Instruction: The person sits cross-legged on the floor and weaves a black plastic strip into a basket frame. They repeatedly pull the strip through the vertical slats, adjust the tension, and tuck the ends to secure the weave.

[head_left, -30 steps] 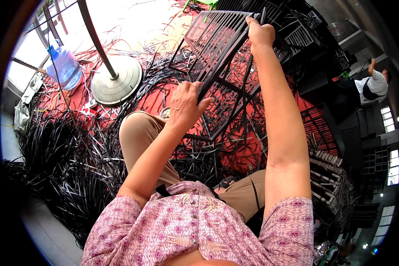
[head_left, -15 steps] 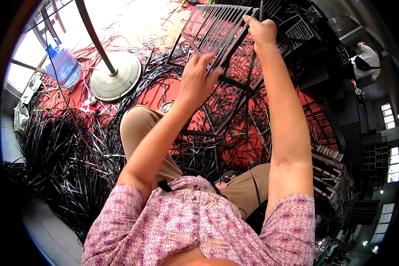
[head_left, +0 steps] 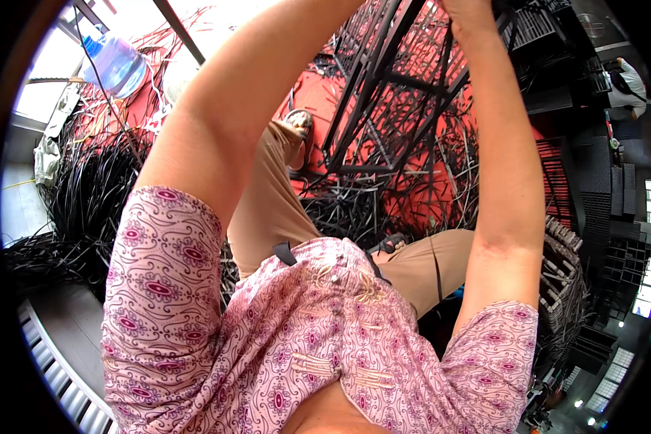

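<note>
1) Black open-barred slatted structure: upper centre, tilted, above red floor
2) Right hand: top edge, beside the structure; fingers cut off, grip cannot be told
3) Left hand: beyond top edge, state cannot be told
4) Heaped black flat strips: left side
5) Translucent blue plastic jug: upper left

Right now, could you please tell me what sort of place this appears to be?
Probably a furniture-weaving workshop: black strips litter the red floor, a slatted black frame is near the right hand, and more dark frames crowd the right side.
</note>
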Tool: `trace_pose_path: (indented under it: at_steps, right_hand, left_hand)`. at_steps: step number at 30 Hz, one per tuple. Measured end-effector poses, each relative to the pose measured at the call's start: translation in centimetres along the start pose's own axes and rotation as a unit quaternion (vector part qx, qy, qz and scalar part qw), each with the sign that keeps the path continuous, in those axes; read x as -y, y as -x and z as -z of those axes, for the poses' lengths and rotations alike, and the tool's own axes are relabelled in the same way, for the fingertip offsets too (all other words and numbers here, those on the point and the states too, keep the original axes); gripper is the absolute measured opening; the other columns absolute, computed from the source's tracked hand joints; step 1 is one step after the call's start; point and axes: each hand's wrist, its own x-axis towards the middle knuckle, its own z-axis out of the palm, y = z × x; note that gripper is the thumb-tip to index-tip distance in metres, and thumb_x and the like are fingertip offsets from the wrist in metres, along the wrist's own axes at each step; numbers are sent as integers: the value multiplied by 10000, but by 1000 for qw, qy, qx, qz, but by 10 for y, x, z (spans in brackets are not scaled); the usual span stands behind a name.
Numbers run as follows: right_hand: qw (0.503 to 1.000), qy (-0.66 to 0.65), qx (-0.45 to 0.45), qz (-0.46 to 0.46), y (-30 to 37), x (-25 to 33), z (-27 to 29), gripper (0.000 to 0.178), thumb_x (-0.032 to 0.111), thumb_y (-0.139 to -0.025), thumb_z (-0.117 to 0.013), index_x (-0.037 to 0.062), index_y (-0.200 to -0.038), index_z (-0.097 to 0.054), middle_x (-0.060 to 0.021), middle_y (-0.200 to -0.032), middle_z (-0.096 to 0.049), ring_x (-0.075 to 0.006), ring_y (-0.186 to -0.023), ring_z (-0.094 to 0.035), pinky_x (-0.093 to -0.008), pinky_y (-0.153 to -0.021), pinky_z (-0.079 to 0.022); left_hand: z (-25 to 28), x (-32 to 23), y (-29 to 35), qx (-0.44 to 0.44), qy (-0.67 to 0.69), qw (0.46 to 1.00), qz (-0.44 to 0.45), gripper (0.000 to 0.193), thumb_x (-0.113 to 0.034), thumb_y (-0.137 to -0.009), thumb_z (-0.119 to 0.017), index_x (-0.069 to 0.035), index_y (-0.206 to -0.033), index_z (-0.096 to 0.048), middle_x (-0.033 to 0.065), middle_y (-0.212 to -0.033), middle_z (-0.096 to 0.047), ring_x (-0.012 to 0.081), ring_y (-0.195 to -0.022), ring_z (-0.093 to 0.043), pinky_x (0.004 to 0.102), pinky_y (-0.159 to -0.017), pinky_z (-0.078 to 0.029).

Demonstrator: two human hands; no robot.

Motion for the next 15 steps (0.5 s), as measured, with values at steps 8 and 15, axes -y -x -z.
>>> trace_pose_path:
  at_steps: [8,15]
  right_hand:
    - [998,53,20,20,-1,-1,6,118,95,-790,-750,29,-867,-689,19,-759,-643,-78,-642,-541,-256,-575,-420]
    - [969,232,9,91,0,14,1,292,187,-756,-777,-44,-910,-685,-55,-781,-681,-118,-694,-584,-305,-638,-466]
  left_hand:
    - [28,-22,-7,95,154,952,246,250,-211,-873,-555,8,-984,-595,175,-1079,-587,346,-1064,-563,418,-937,-445]
    - [26,-21,0,28,22,996,76,273,-175,-801,-626,-27,-1027,-591,170,-946,-610,349,-943,-602,426,-827,-481]
